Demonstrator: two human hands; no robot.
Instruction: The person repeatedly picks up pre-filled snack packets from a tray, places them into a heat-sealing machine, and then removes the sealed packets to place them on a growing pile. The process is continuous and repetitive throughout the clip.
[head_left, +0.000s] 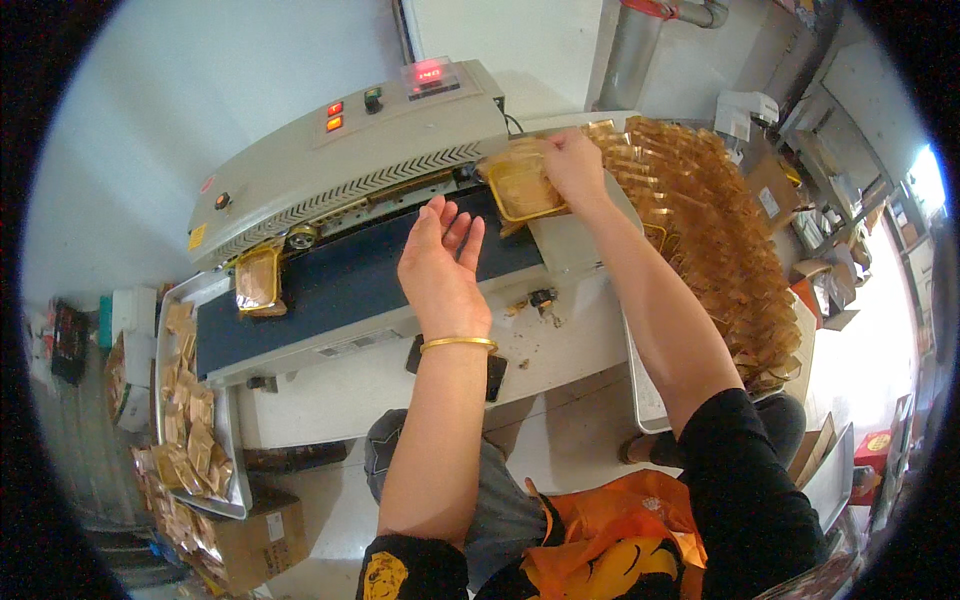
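Observation:
My right hand (576, 166) grips the top edge of a gold-brown plastic packet (523, 184) with a yellow border, at the right end of a continuous band sealer (352, 139). Over the middle of its dark conveyor belt (341, 262) hovers my left hand (448, 274), palm turned up and fingers apart, holding nothing. A gold bangle circles that wrist. Another packet (259, 279) stands at the left part of the belt, its upper edge at the sealing slot. To the right of my right hand lies a large heap of similar packets (697, 225), closely stacked in rows.
At the belt's left end, a metal tray (238, 450) holds several packets (191, 405). Below it stands a cardboard box (262, 536). A dark flat object (496, 377), partly hidden by my left wrist, lies on the white table (315, 416). A black knob (541, 298) sits below the belt.

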